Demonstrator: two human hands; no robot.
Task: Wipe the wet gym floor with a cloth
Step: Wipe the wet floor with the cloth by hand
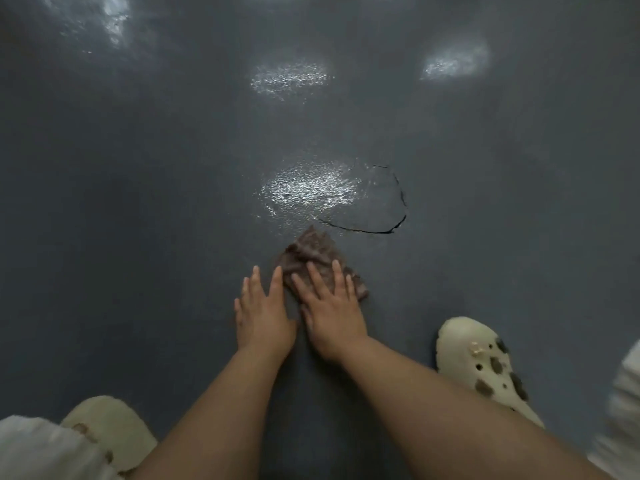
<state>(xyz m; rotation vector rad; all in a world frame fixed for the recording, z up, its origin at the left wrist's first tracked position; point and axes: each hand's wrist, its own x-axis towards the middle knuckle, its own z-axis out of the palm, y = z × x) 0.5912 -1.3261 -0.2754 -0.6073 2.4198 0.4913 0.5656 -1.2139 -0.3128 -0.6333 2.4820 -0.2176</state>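
Note:
A crumpled brown cloth point(311, 252) lies on the dark grey gym floor point(138, 202), just below a glistening wet patch point(311, 187). My right hand point(329, 306) presses flat on the near part of the cloth with its fingers straight and spread. Beside it, my left hand point(261, 313) lies flat with straight fingers, its index fingertip touching the cloth's left edge and the rest on bare floor. The cloth's near half is hidden under my right hand.
A curved crack point(391, 216) in the floor runs just right of the wet patch. More shiny spots point(289, 77) gleam farther away. My cream clogs stand at the lower right point(485, 365) and lower left point(107, 434).

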